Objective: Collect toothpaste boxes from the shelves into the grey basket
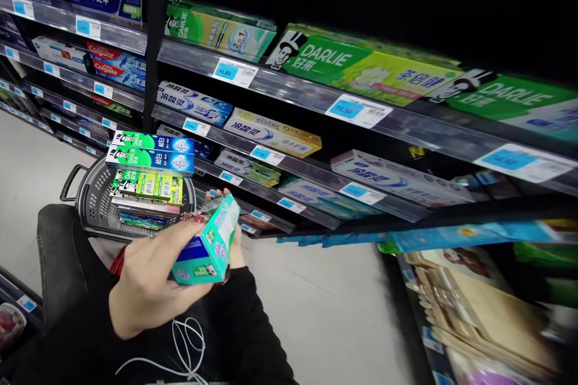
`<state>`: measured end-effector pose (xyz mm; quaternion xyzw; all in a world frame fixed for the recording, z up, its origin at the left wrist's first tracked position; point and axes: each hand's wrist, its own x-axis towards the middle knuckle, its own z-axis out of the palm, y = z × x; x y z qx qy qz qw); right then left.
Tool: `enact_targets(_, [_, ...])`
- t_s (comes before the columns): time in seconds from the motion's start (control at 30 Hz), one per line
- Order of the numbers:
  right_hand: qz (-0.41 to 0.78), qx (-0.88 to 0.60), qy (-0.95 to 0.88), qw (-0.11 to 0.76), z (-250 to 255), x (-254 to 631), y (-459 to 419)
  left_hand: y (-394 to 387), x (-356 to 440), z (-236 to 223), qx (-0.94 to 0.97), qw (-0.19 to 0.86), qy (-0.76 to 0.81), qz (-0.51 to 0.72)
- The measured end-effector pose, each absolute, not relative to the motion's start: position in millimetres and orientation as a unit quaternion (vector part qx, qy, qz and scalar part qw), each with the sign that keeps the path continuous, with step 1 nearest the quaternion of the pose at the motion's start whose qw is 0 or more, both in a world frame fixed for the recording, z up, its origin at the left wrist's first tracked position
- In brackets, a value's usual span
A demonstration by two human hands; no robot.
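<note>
A teal toothpaste box (205, 255) with blue and green print is held up, tilted, in front of my body. My left hand (151, 274) is closed on its near side, fingers along the top. Behind the box my right hand (237, 249) is mostly hidden; its wrist and a few fingertips show, closed around the far side. Beyond my hands a grey shopping basket (82, 201) stands on the floor. Blue and green Darlie toothpaste boxes (151, 159) lie across its top, above yellow-green Darlie boxes (153, 186) and some thin packs (144, 216).
Shelves with a clear price rail (289, 87) run ahead, stocked with Darlie boxes (325, 57), white-and-yellow toothpaste boxes (273, 131) and Colgate boxes (115, 63). At right, wooden boards (492, 307) sit on a lower display. A white cable (187, 343) hangs below my hands.
</note>
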<state>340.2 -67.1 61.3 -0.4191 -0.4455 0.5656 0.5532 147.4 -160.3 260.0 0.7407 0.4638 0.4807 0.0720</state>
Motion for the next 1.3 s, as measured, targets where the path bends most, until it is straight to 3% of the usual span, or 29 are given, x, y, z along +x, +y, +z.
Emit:
enact_targets(0.17, [0.597,-0.411,-0.388,0.569,51.9,327.4,-68.5,-162.1,153.9,256.0,0.739,0.062,0.473,0.476])
enact_targets(0.3, [0.590,-0.418,-0.400,0.562,78.5,339.4,-73.8,-148.9,133.4,254.2,0.707,0.160,0.476,0.498])
enact_targets(0.43, [0.504,-0.448,-0.424,0.605,129.1,356.1,-96.4,-119.5,83.0,234.6,0.606,0.352,0.429,0.570])
enact_targets(0.53, [0.422,-0.458,-0.465,0.629,176.3,352.1,-121.1,-92.9,44.3,204.1,0.508,0.437,0.401,0.624])
enact_targets(0.7, [0.305,-0.426,-0.600,0.605,246.4,315.8,-147.1,-65.9,18.3,158.7,0.423,0.525,0.397,0.623])
enact_targets(0.83, [0.234,-0.373,-0.688,0.577,273.9,295.3,-152.9,-62.1,19.5,141.7,0.371,0.539,0.405,0.638])
enact_targets(1.03, [0.278,-0.398,-0.660,0.573,261.9,297.5,-149.6,-64.2,5.5,145.3,0.390,0.528,0.431,0.620])
enact_targets(1.17, [0.359,-0.479,-0.541,0.591,223.7,305.9,-133.3,-71.4,-4.6,167.4,0.414,0.527,0.495,0.553])
enact_targets(1.3, [0.478,-0.536,-0.422,0.554,175.2,306.1,-103.2,-72.9,-2.1,180.0,0.401,0.525,0.599,0.452])
